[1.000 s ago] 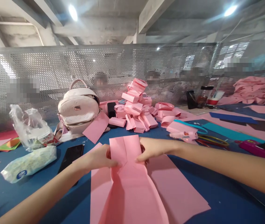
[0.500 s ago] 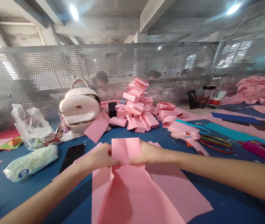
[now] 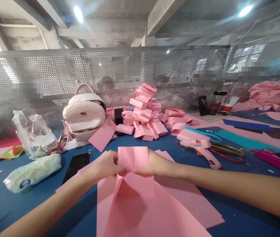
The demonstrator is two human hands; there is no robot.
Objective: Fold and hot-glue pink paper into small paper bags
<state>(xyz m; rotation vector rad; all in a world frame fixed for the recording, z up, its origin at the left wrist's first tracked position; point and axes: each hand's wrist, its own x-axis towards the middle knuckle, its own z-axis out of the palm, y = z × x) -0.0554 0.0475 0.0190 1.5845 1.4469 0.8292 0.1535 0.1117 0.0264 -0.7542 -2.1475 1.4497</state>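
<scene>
as hands [image 3: 107,165] pinch paper [image 3: 142,210], thumbs [image 3: 122,170] inward

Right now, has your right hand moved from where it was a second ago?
Yes: the right hand has shifted slightly left, judged against the pale backpack.

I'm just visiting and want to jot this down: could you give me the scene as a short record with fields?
Left hand: grips the folded pink paper at its left
Right hand: grips the same paper at its right
Under the paper: loose pink sheets
Behind the hands: pale backpack, pile of folded pink pieces
Right side: pink glue gun
Left side: black phone
Surface: blue table
</scene>
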